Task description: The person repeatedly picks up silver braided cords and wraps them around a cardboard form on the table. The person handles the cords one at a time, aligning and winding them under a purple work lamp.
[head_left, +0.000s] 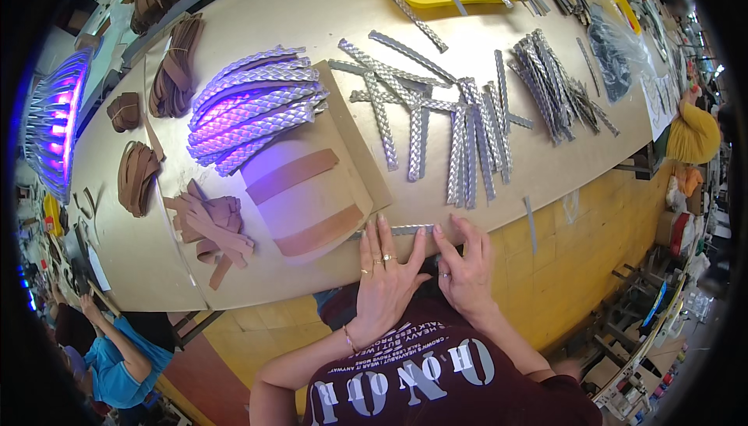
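A narrow silver braided strip [407, 230] lies flat along the table's near edge. My left hand [385, 274] is spread palm-down over it, hiding part of its length. Beside it, my right hand [468, 274] touches the strip's right end with a fingertip, its other fingers apart and slightly bent. Just beyond my left hand is a tan board [273, 198] bearing two brown strips [319, 230]. A fanned bundle of wider silver braided straps [253, 106] rests over the board's far part. Loose braided strips [471, 141] lie scattered and overlapping beyond my right hand.
Another braided pile [545, 87] lies farther right. Brown strip bundles [175, 67] and loose brown pieces [210, 223] sit at left. A yellow tray [444, 1] stands at the far edge, and a lit purple lamp [58, 126] at far left. Another person in blue [125, 364] is at lower left.
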A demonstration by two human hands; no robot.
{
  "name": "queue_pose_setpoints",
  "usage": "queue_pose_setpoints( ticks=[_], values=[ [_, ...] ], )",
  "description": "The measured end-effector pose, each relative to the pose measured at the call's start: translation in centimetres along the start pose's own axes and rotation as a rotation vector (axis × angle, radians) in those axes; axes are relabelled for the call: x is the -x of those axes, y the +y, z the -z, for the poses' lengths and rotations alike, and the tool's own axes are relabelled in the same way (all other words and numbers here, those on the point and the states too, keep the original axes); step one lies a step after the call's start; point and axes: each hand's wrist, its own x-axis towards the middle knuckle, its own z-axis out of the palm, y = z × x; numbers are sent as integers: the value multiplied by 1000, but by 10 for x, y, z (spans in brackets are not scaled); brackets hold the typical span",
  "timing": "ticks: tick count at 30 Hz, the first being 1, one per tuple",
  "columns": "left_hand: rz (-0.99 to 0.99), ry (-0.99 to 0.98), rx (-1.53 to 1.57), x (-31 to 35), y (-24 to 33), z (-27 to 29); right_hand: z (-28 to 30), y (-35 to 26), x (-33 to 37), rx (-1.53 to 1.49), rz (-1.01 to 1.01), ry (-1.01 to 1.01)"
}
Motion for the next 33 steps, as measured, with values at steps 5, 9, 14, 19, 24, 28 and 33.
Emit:
queue_pose_setpoints(
  ticks=[5, 9, 14, 19, 24, 28, 33],
  values=[
    [-14, 48, 120, 14, -27, 3, 4, 1, 0, 150, 1, -16],
    [52, 137, 119, 33, -54, 1, 8, 0, -8, 134, 35, 24],
    [16, 288, 231, 38, -60, -14, 4, -18, -24, -33, 227, 70],
    [-7, 450, 252, 43, -60, -17, -17, -30, -44, -154, 370, -40],
    [-23, 571, 364, 48, -67, -9, -12, -25, -60, -82, 570, -12],
    [-54, 847, 424, 59, -78, 16, 47, -42, -79, -388, 301, -383],
    [224, 1086, 439, 52, -108, 56, 97, -87, -140, -556, 162, -302]
  ],
)
